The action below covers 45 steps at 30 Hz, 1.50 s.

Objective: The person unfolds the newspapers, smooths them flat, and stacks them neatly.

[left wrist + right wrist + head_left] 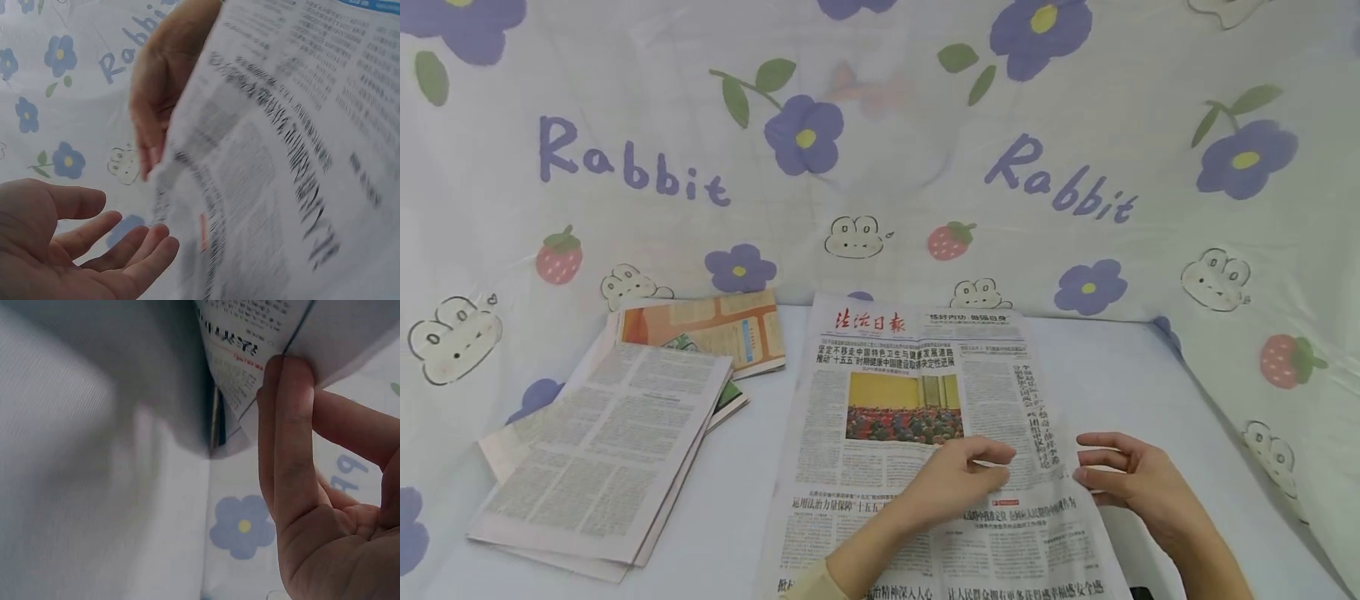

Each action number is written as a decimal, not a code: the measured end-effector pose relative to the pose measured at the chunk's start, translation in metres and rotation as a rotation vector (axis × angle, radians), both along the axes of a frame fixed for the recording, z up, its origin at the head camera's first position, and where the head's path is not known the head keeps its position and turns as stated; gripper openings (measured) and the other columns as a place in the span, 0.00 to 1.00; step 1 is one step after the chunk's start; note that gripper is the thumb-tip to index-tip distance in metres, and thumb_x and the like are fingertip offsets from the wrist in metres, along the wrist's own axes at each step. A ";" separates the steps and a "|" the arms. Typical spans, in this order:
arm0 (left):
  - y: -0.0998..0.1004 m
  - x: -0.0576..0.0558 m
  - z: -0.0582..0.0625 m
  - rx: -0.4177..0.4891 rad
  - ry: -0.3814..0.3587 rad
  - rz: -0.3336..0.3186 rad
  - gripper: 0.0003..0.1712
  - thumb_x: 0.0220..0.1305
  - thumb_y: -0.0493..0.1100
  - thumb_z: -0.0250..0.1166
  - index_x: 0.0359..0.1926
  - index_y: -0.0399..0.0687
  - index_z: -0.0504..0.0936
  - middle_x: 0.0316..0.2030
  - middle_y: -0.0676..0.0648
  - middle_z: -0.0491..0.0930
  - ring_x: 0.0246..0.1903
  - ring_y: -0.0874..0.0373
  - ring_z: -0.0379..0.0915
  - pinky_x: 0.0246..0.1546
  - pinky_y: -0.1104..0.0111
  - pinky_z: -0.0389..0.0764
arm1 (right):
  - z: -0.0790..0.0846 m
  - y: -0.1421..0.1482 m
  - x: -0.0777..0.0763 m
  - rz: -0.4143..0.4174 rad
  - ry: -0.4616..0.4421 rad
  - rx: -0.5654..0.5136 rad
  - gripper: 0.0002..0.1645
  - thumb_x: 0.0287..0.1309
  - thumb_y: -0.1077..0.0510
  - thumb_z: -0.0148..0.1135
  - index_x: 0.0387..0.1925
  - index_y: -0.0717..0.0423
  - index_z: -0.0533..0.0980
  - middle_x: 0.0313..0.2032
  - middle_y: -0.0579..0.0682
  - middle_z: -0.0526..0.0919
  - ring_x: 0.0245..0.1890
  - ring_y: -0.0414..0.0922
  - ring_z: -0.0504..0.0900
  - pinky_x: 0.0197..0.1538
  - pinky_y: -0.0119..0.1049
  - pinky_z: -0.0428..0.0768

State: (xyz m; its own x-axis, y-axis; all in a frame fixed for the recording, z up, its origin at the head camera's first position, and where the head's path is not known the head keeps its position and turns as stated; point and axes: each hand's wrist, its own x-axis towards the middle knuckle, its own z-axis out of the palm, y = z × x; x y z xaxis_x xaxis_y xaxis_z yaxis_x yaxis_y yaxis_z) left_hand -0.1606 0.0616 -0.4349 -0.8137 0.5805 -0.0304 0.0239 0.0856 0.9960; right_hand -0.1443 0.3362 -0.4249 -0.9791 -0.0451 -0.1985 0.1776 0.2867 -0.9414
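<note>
A large newspaper (910, 467) with a red masthead and a colour photo lies spread before me, its near right part lifted off the table. My left hand (962, 479) hovers over its middle. In the left wrist view that left hand (94, 244) is palm up, its fingers loosely bent with nothing between them. At the paper's right edge my right hand (1138, 483) pinches the sheet between thumb and fingers. The right wrist view has these fingers (295, 437) against the printed sheet (244, 362), with part of the grip hidden.
On the left of the white table (730, 517) lies a pile of folded newspapers (602, 450), with an orange printed sheet (745, 325) at its back. A patterned cloth (880, 167) with flowers and rabbits hangs behind and along the right side. A small dark object (1141, 593) shows at the bottom edge.
</note>
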 end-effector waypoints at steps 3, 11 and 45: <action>0.022 0.002 -0.007 0.000 0.005 0.003 0.18 0.69 0.43 0.62 0.57 0.46 0.81 0.50 0.53 0.81 0.42 0.65 0.79 0.39 0.71 0.79 | 0.001 -0.005 0.001 -0.043 0.028 -0.034 0.34 0.58 0.62 0.71 0.62 0.70 0.67 0.40 0.51 0.86 0.36 0.45 0.85 0.38 0.40 0.83; 0.048 0.007 -0.011 0.007 0.018 0.022 0.17 0.68 0.44 0.63 0.56 0.49 0.81 0.43 0.58 0.82 0.37 0.69 0.79 0.33 0.73 0.79 | -0.006 -0.017 0.001 -0.097 0.047 -0.165 0.25 0.59 0.64 0.70 0.54 0.69 0.72 0.35 0.53 0.87 0.33 0.44 0.85 0.36 0.37 0.83; 0.038 -0.006 -0.019 0.021 0.193 0.123 0.18 0.69 0.36 0.60 0.58 0.53 0.78 0.48 0.52 0.83 0.40 0.66 0.80 0.37 0.75 0.78 | -0.016 -0.029 -0.004 0.039 0.131 -0.160 0.19 0.66 0.63 0.62 0.53 0.72 0.70 0.40 0.55 0.83 0.37 0.49 0.83 0.36 0.46 0.84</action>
